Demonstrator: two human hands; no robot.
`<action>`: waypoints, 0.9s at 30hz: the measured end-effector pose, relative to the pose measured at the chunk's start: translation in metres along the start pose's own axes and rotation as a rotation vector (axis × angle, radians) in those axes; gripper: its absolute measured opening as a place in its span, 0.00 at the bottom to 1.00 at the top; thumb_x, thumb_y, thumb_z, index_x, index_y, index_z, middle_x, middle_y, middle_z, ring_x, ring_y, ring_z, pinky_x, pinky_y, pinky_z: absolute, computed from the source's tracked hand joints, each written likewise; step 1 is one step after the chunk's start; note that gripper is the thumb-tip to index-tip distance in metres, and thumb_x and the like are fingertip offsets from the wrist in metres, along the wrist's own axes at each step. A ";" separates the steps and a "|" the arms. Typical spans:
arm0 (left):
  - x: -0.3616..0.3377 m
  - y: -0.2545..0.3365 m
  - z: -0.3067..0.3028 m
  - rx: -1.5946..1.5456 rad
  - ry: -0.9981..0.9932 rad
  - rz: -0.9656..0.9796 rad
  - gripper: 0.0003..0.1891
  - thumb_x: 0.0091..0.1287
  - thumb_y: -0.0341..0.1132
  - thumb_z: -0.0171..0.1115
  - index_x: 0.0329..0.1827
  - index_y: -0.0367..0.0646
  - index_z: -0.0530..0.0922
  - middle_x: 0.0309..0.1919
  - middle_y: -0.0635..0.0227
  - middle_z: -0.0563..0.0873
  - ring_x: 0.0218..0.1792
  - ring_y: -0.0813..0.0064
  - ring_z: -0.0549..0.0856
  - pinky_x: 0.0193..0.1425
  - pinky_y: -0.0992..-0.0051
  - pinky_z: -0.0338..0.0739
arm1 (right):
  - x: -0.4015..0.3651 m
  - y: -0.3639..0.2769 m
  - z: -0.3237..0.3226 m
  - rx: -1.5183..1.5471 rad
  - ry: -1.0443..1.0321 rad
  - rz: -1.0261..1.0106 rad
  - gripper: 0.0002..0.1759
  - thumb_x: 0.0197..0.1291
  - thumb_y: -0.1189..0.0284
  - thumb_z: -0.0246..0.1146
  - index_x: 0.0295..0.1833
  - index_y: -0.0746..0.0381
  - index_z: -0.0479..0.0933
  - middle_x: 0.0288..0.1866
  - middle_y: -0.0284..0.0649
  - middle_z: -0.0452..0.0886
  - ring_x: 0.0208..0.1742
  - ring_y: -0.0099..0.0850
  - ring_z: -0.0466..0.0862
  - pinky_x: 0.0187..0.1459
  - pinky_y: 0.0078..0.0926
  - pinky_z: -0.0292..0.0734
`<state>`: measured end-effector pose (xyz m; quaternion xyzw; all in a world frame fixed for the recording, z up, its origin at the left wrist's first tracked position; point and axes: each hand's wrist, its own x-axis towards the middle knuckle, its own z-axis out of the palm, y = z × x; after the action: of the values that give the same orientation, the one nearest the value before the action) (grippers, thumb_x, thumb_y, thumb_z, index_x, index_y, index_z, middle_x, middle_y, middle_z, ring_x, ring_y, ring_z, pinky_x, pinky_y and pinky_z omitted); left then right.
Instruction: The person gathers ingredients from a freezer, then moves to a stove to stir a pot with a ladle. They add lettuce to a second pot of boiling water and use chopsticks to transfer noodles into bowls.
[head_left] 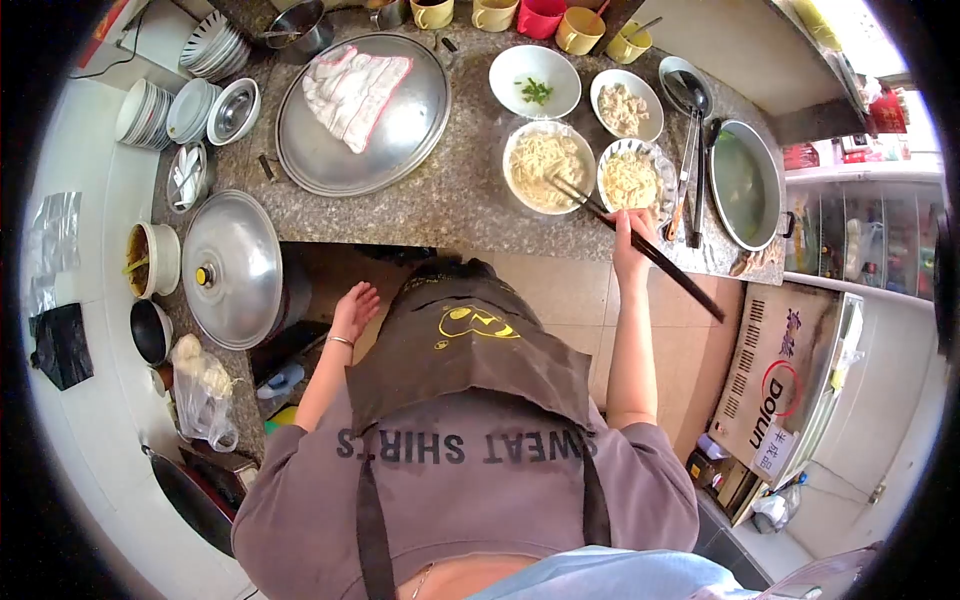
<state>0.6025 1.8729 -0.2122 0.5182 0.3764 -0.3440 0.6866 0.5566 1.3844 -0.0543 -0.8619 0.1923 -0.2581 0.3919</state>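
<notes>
My right hand (632, 240) is closed around a pair of long dark chopsticks (672, 268). Their tips reach into a white bowl of noodles (548, 168) on the stone counter. Just right of it stands a smaller bowl of noodles (630, 182), close to my right hand. Behind these are a white bowl with chopped greens (535, 82) and a bowl with pale meat pieces (626, 106). My left hand (355, 310) hangs beside my apron, below the counter edge, with its fingers stretched out and nothing in it.
A large round metal lid (420, 130) carries a white cloth (355, 90). At left stands a big lidded pot (232, 270) near stacked plates (145, 112). Right of the bowls lie a ladle (688, 95) and a metal basin of liquid (745, 185). Cups (495, 14) line the back.
</notes>
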 end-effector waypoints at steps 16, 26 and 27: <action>0.012 0.022 0.008 0.057 -0.064 -0.018 0.16 0.64 0.44 0.55 0.51 0.45 0.73 0.47 0.68 0.78 0.45 0.70 0.77 0.50 0.68 0.72 | 0.016 -0.020 0.026 -0.071 -0.064 -0.099 0.12 0.60 0.71 0.55 0.28 0.65 0.78 0.30 0.39 0.74 0.32 0.33 0.76 0.36 0.27 0.71; 0.009 0.015 -0.004 0.046 -0.067 -0.028 0.18 0.64 0.44 0.55 0.52 0.45 0.72 0.46 0.67 0.78 0.46 0.70 0.77 0.51 0.68 0.72 | -0.001 -0.001 0.009 -0.051 0.081 -0.035 0.11 0.60 0.71 0.56 0.28 0.64 0.80 0.30 0.43 0.74 0.32 0.35 0.76 0.36 0.29 0.71; 0.011 0.012 -0.007 0.028 -0.078 -0.034 0.18 0.64 0.44 0.55 0.53 0.44 0.72 0.47 0.67 0.78 0.46 0.69 0.77 0.52 0.69 0.72 | -0.005 0.006 0.018 -0.031 0.038 -0.013 0.12 0.60 0.70 0.56 0.28 0.64 0.80 0.29 0.43 0.74 0.33 0.35 0.76 0.36 0.29 0.70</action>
<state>0.6172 1.8819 -0.2178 0.5074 0.3533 -0.3806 0.6876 0.5628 1.3937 -0.0708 -0.8639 0.1980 -0.2743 0.3731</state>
